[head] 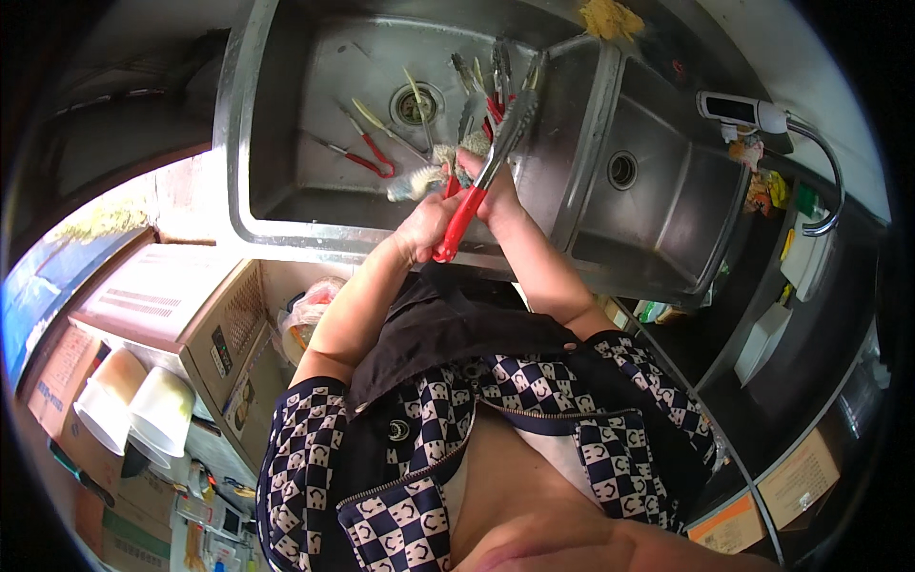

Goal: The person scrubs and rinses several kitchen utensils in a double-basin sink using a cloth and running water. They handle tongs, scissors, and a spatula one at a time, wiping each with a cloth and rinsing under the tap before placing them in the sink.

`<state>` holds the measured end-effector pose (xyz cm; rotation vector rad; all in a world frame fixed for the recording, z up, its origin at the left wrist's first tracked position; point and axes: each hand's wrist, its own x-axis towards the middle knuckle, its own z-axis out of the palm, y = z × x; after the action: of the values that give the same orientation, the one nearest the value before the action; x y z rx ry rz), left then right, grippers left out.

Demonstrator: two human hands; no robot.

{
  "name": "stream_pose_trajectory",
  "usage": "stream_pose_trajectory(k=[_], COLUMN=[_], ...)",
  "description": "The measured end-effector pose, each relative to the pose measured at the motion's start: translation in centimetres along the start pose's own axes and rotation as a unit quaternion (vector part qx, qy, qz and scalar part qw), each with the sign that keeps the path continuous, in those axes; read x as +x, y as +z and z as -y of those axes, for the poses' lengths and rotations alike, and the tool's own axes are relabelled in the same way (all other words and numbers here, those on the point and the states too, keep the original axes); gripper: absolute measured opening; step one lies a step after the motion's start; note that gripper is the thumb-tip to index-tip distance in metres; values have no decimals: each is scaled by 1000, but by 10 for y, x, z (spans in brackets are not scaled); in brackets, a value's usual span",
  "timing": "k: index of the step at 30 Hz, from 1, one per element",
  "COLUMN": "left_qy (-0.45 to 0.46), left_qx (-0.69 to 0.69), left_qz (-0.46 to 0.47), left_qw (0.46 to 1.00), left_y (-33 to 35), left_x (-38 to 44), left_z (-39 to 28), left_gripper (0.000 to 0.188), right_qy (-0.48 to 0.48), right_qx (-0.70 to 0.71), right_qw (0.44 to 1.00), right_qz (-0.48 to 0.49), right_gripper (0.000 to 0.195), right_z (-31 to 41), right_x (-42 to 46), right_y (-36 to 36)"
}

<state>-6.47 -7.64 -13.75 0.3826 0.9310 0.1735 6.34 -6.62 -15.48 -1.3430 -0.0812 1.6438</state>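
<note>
My left hand (427, 223) grips the red handle of a pair of metal tongs (493, 154), whose scalloped tips point away from me over the sink. Against the tongs my right hand (495, 187) holds a whitish knit cloth (418, 183), bunched around one of the arms; its fingers are partly hidden. Beneath is the large basin of a stainless steel sink (286, 136). Red-handled tongs (372, 154) lie at its left, and tongs with pale yellowish tips (386, 127) rest near the drain (417, 104). Several more tongs (502, 68) are bunched along the basin's right side.
A smaller basin (643, 222) adjoins on the right, with a white faucet unit and curved spout (743, 111) beyond. A yellow cloth-like wad (611, 19) sits on the back rim. To the left stand a metal cabinet (221, 322) and white plastic tubs (161, 411); cardboard boxes (797, 472) are at lower right.
</note>
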Motion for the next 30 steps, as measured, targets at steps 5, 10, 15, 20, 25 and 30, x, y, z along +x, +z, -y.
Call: stream_pose_trajectory(k=[5,10,15,20,25,30], left_qy=[-33,-63,-77,-86,-115,-115], left_qx=[-21,21,51,19,14,96], left_qz=[6,14,-10,30,50,35], left_qw=[999,998,996,996,992,988], left_y=[6,-5,-17,-20,-18,-13], left_x=[-3,3,3,-2,-14,-15], left_z=[-1,-19,-19,-30,-20,-43], left_gripper=[25,23,21,22,19,15], right_qy=[-60,-61,-2,12,-63,-63], right_qx=[12,20,50,92,124,149], right_qw=[998,991,995,995,989,984], right_qz=[-27,-120,-85,-45,-49,-78], right_gripper=[11,14,19,24,11,23], right_z=[28,0,10,-20,18,1], right_x=[51,107,55,26,47,42], right_y=[-10,-37,-3,8,-3,-13])
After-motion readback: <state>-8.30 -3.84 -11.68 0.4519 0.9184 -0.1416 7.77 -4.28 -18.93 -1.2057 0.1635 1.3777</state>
